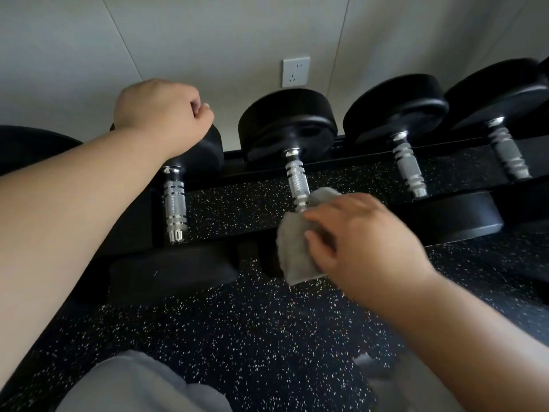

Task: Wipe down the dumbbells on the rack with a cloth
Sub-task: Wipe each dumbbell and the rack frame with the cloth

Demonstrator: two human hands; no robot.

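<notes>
Grey trouser knee sits lowest in the frame, over a black speckled floor. Both forearms reach forward from either side of it.

Right grip: fingers and thumb curled round a grey cloth, holding it bunched. The cloth hangs below and to the left of this grip. Its upper edge is pressed against the near end of the knurled metal handle of the second dumbbell. That dumbbell's near head is hidden behind the cloth and grip, and its far head lies beyond the grip.

Well to the left of the right grip lies the leftmost dumbbell, with its near head low and its far head raised.

Left grip: the wrist rests on top of that far head. The fingers are curled in. Whether they clasp the head or hold nothing cannot be told.

To the right of the right grip and further back, a third dumbbell and a fourth dumbbell lie parallel. All four are seated on the black rack, well apart from one another.

Beyond both grips is a pale panelled wall. A white socket is fixed to it above the second dumbbell's far head.
</notes>
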